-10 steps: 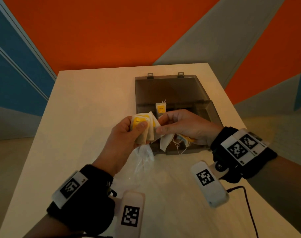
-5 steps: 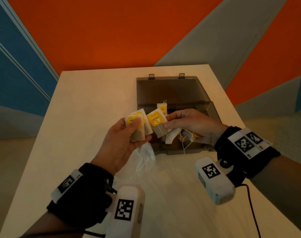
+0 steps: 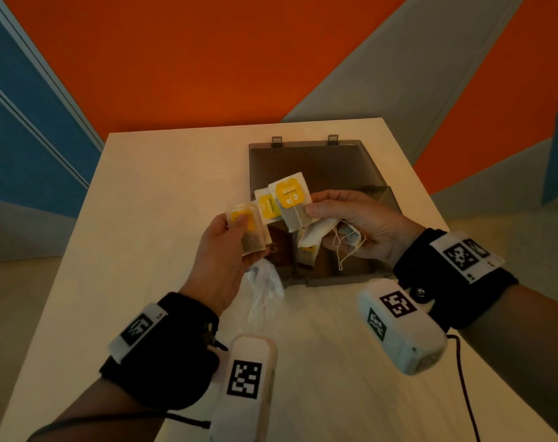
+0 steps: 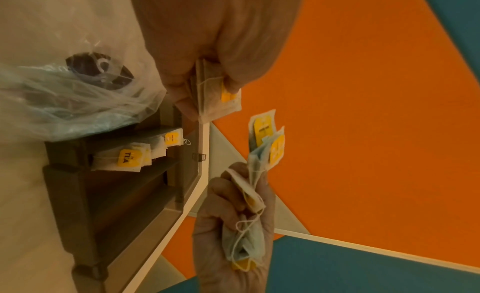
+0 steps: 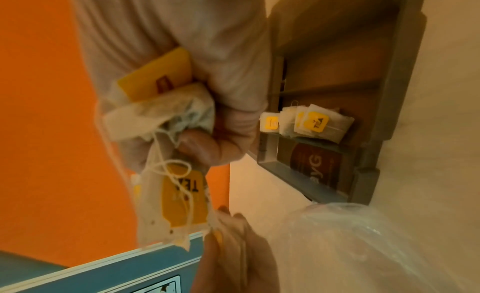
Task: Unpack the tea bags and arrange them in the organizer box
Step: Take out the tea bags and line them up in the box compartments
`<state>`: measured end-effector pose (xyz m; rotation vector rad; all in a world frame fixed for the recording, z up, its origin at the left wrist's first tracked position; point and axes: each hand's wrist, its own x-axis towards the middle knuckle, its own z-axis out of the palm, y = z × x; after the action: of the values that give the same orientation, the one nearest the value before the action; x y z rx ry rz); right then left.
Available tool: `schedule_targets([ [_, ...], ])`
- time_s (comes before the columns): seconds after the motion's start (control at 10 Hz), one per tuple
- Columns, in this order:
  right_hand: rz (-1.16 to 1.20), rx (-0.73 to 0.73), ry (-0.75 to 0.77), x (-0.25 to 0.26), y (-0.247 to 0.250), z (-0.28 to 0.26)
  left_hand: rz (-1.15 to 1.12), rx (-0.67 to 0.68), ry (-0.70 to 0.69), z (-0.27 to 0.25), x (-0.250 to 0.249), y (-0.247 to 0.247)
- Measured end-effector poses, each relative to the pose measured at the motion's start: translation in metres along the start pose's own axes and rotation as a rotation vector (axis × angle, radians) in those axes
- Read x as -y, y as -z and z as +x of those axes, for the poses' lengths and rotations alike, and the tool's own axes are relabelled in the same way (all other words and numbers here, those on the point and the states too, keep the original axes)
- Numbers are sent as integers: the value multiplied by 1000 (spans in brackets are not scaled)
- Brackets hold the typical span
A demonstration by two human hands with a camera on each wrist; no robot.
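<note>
Right hand (image 3: 357, 223) pinches a fan of yellow-tagged paper tea bags (image 3: 290, 202); left hand (image 3: 220, 253) pinches a small stack. Sorting step; next, probably slot bags upright into grey plastic organizer box (image 3: 341, 277).

Pale paper tea bags with yellow tags (image 3: 289, 199) are fanned upright above a smoky grey plastic organizer box (image 3: 309, 161), its lid open flat. More yellow-tagged bags (image 4: 130, 159) stand in one compartment inside.
</note>
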<state>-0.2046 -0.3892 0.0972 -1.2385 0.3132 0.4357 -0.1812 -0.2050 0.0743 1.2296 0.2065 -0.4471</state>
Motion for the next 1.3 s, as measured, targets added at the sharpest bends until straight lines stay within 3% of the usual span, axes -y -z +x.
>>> schedule_targets([
  [0.2, -203, 61, -99, 3, -6, 3, 50, 141, 147, -1, -9, 1],
  [0.4, -122, 15, -129, 9, -8, 4, -22, 168, 166, -4, -12, 1],
  [0.5, 103, -16, -97, 0, -14, 3, -112, 121, 99, -4, -9, -1],
  [0.6, 311, -43, -77, -15, -25, -2, -183, -10, -12, -3, -6, -3],
  [0.7, 424, -109, -78, -32, -44, -5, -195, -111, -143, -3, -3, -8],
  [0.9, 552, -147, 18, -41, -77, 1, -226, -156, -233, -7, -8, -20],
  [1.1, 586, -171, 83, -33, -89, -1, -316, -11, -158, -5, -12, -21],
  [1.2, 550, -189, 59, -35, -88, 1, -291, -74, -166, -10, -11, -23],
  [1.3, 531, -167, 76, -36, -86, 0, -357, 38, -134, -21, -19, -26],
])
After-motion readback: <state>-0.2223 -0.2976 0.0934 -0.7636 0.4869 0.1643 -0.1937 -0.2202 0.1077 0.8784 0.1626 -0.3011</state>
